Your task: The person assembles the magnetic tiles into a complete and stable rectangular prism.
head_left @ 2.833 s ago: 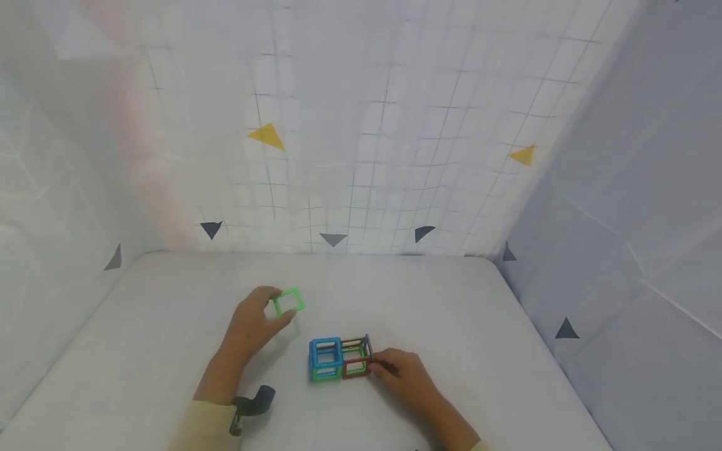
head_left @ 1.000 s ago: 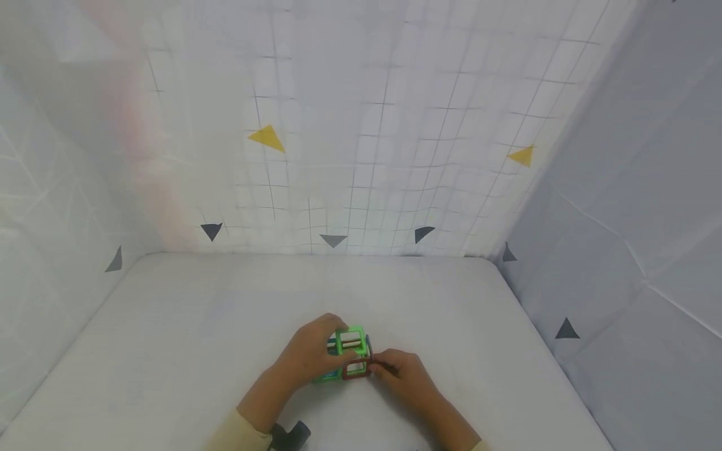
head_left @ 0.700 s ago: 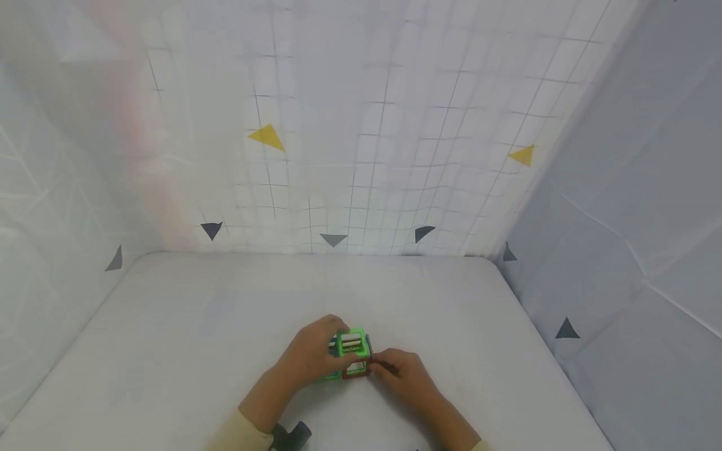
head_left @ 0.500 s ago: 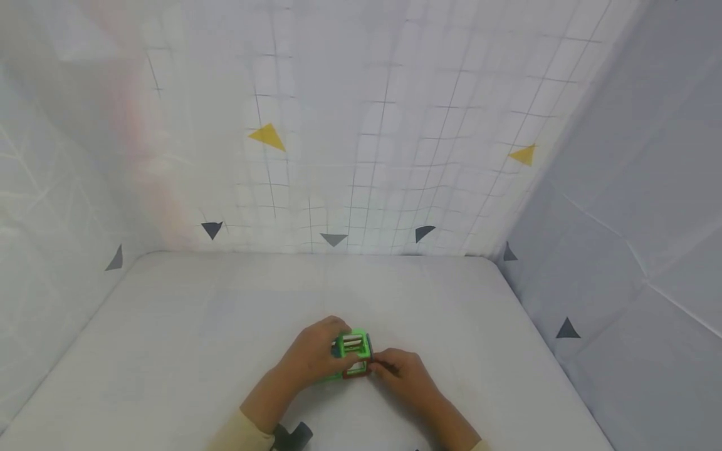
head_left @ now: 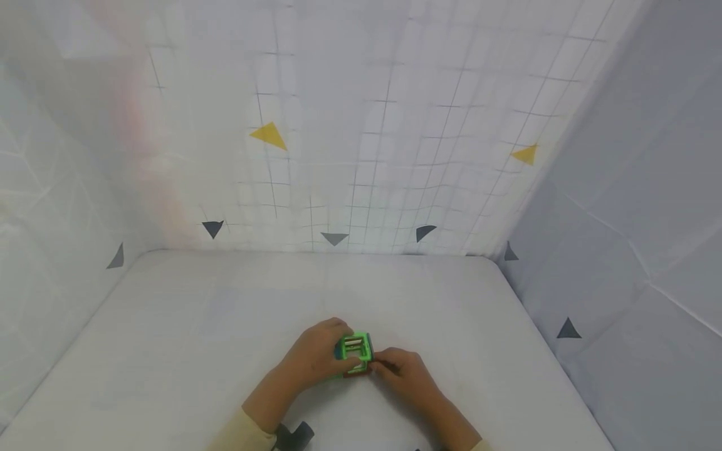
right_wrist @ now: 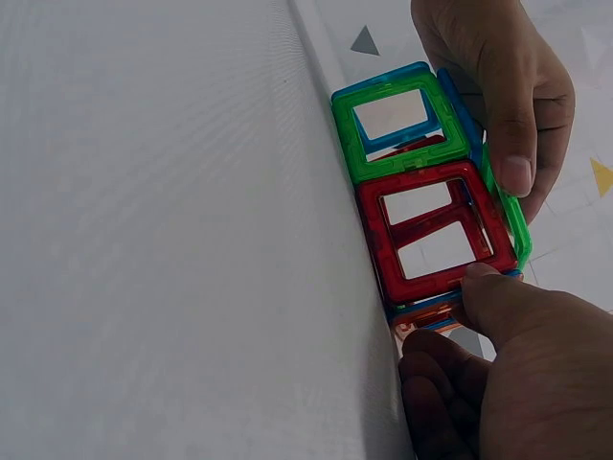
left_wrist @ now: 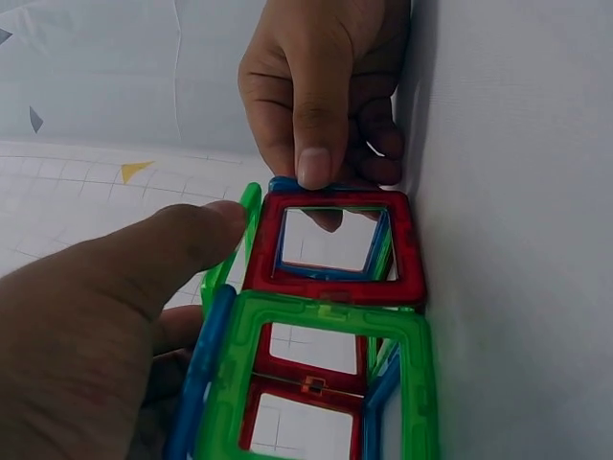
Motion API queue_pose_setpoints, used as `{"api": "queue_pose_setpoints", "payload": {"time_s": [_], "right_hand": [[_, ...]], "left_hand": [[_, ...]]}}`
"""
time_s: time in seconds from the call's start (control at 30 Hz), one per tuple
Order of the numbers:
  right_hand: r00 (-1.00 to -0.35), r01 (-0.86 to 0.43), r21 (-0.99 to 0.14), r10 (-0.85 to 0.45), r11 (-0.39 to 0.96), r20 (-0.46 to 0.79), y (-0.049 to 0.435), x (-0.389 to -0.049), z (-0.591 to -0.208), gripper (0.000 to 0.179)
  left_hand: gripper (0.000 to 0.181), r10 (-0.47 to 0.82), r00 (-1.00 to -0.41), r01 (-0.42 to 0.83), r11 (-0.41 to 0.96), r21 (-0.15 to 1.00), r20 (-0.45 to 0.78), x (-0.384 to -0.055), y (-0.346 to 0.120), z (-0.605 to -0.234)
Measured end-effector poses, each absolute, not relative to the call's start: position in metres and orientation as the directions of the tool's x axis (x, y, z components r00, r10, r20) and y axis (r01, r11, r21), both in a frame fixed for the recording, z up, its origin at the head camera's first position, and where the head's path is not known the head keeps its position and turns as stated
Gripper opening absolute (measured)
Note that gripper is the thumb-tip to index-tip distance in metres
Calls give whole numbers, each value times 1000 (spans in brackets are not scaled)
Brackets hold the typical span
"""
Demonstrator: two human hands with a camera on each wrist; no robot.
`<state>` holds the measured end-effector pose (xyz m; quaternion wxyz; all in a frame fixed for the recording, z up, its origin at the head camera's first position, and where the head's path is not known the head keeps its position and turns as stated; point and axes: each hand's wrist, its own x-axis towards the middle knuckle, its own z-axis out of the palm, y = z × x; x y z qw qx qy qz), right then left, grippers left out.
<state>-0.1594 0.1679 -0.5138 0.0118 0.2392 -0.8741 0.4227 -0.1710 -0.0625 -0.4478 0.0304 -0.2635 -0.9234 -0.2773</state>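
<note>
Square magnetic tiles form a double-cube frame [left_wrist: 335, 299] on the white table, with a red tile [right_wrist: 378, 245] and a green tile [right_wrist: 350, 144] side by side on its near face. My left hand [head_left: 316, 354] reaches over the left cube and pinches a loose-edged green tile [right_wrist: 520, 241] on top of the red-sided cube. In the left wrist view this tile leans slightly outward from the top. At the right end, my right hand [head_left: 408, 376] pinches the frame, thumb on the red tile's corner and fingers behind. A blue tile [right_wrist: 462, 113] tops the left cube, mostly hidden in the head view.
The white tabletop [head_left: 451, 307] extends around the frame on all sides. A white gridded sheet [head_left: 333, 125] with yellow and dark triangles hangs behind, and pale sheets [head_left: 637, 219] flank both sides. A dark strap device [head_left: 294, 435] sits on the left wrist.
My left hand has brought the green tile from the far left over to the right cube, then lowered it onto the top. My right hand has stayed at the frame's end.
</note>
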Motion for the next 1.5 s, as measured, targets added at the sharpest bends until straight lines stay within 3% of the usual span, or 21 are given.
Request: {"api": "queue_pose_setpoints", "payload": {"time_s": [0.23, 0.43, 0.8, 1.5], "right_hand": [[-904, -387, -739, -385, 552, 186, 165, -158, -512, 15], [-881, -440, -726, -409, 528, 237, 168, -158, -514, 16], [-897, -407, -731, -392, 548, 205, 168, -157, -511, 15], [-898, -392, -728, -406, 562, 170, 168, -156, -508, 18]], "left_hand": [[46, 461, -863, 503, 743, 441, 206, -170, -62, -448], [45, 470, -855, 518, 741, 428, 219, -170, -62, -448], [66, 466, -869, 493, 775, 396, 168, -167, -62, -447], [56, 502, -847, 528, 750, 399, 176, -166, -60, -452]]}}
